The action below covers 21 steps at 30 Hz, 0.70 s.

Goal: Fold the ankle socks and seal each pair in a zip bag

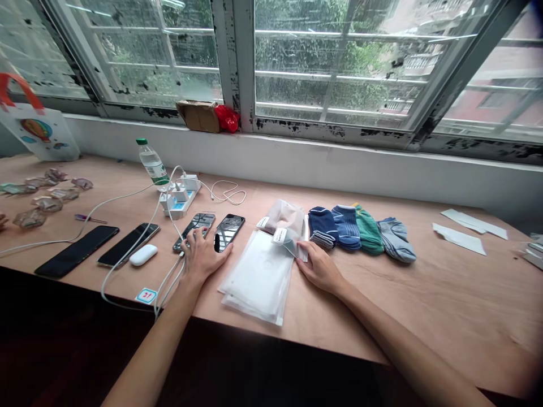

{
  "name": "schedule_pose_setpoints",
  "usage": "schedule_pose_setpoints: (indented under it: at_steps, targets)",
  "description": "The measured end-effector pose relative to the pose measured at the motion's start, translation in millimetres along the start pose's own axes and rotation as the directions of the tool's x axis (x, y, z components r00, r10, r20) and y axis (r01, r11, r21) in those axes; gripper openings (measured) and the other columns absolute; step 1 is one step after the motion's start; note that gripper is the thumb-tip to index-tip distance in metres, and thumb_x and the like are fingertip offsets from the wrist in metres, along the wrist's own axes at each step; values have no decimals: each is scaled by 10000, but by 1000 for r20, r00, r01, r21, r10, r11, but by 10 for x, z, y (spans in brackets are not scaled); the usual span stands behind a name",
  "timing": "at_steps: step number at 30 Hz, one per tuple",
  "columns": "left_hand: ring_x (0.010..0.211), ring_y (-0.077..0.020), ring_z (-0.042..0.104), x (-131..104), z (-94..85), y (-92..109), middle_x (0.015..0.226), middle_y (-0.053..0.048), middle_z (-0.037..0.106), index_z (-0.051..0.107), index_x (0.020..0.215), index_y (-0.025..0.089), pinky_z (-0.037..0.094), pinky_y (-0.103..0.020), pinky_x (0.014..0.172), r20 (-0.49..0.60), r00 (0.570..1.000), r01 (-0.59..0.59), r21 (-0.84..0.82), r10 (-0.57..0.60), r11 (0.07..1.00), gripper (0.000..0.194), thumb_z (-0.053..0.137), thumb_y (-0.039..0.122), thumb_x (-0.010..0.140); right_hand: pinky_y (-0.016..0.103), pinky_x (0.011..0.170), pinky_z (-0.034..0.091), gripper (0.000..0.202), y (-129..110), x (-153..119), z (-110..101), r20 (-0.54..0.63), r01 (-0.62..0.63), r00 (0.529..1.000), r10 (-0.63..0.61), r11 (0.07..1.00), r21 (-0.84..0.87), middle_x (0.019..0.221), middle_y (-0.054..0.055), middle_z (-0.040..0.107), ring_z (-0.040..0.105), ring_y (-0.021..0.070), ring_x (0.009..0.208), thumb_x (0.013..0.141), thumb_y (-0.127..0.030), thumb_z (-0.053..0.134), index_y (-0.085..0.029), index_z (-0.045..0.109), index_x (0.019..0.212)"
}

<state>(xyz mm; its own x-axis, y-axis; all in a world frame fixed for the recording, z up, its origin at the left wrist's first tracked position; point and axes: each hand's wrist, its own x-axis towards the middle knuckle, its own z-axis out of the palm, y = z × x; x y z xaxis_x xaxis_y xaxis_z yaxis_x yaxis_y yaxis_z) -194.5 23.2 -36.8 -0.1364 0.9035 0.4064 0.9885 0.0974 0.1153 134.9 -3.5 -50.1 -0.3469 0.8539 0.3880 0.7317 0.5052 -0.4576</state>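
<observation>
Just left of the socks (323,225), my right hand (319,268) pinches the clear bag (287,217) overlapping the nearer plastic sleeves (259,278); my left hand (201,255) spreads over a phone (205,219). Thin film wants a light, steady pinch.

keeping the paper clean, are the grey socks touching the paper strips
Apart. The head view shows bare table between the grey socks and the paper strips.
</observation>
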Motion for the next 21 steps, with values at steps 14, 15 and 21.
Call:
schedule_pose_setpoints:
  at_steps: [14, 15, 21]
  targets:
    - [1273, -360, 334, -9, -47, 27, 1345, -127, 438, 611, 1228, 283, 296, -543, 1025, 9, 986, -164, -9, 164, 986, 478, 521, 522, 824, 408, 971, 474, 402, 13, -10, 9, -9, 5, 1000, -5, 1000, 1, 1229, 108, 586, 575, 260, 1123, 871, -223, 527, -219, 481, 1271]
    - [1285, -358, 323, -11, -53, 30, 1348, -116, 439, 638, 1187, 293, 290, -540, 1033, 19, 982, -187, -12, 187, 982, 435, 519, 511, 830, 409, 970, 475, 400, 10, -10, 7, -11, 6, 1000, -6, 1000, 1, 1226, 108, 587, 576, 259, 1121, 871, -222, 526, -220, 483, 1269]
    - [1256, -347, 357, -4, -16, 0, 1324, -133, 466, 606, 1224, 247, 302, -534, 1020, -24, 990, -140, -16, 140, 990, 507, 532, 532, 811, 413, 948, 486, 401, -2, -4, 5, -12, 2, 1000, -2, 1000, 11, 1214, 102, 591, 589, 255, 1083, 876, -223, 518, -225, 479, 1275]
